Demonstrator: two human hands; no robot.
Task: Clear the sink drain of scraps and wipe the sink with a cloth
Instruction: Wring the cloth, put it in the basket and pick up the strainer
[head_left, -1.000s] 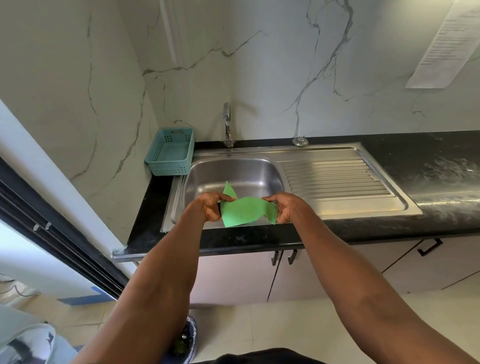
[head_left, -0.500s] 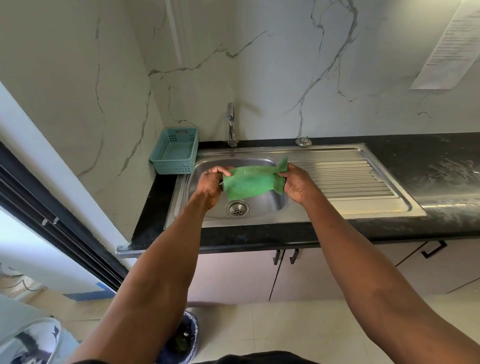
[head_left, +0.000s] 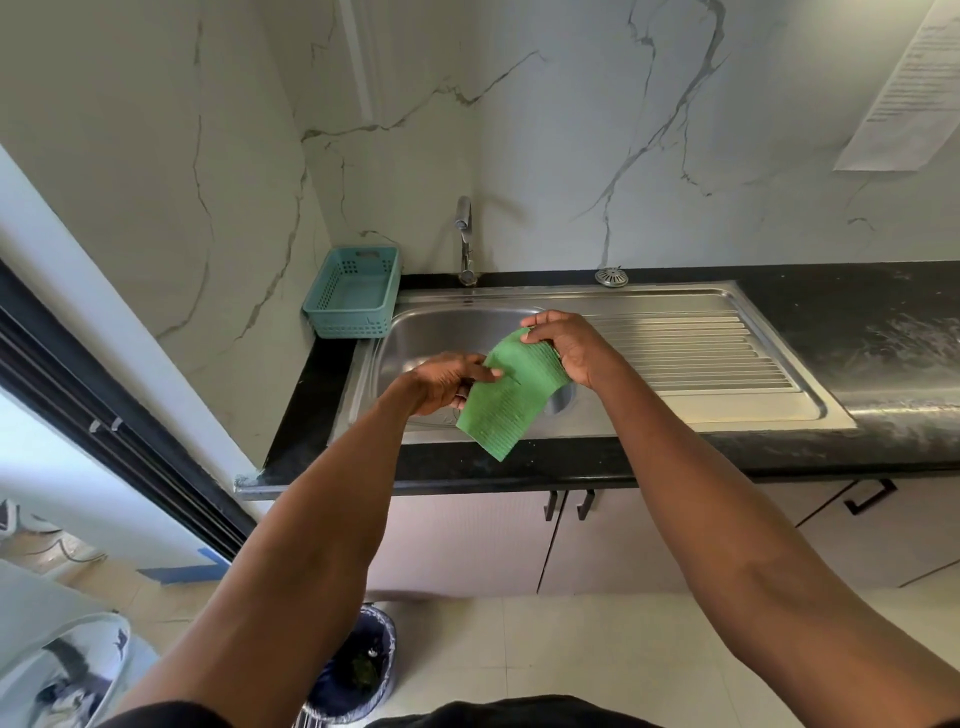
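White marble-look wall (head_left: 649, 130) with grey veins; printed paper sheet (head_left: 904, 88) on it, text too small to read. Black speckled stone table (head_left: 883, 322). Stainless steel sink (head_left: 431, 338) set in it, ribbed drainboard (head_left: 691, 353) to the right. Teal perforated plastic basket (head_left: 353, 293) at the sink's left back corner. Green ribbed cloth (head_left: 506, 400), rectangular, held in the air over the basin, hanging toward the front edge. Right hand (head_left: 571, 351) grip pinches its top corner; left hand (head_left: 441, 384) grip pinches its left edge. Chrome tap (head_left: 465, 239) behind the basin. Round metal strainer (head_left: 611, 276) lies on the table behind the drainboard.
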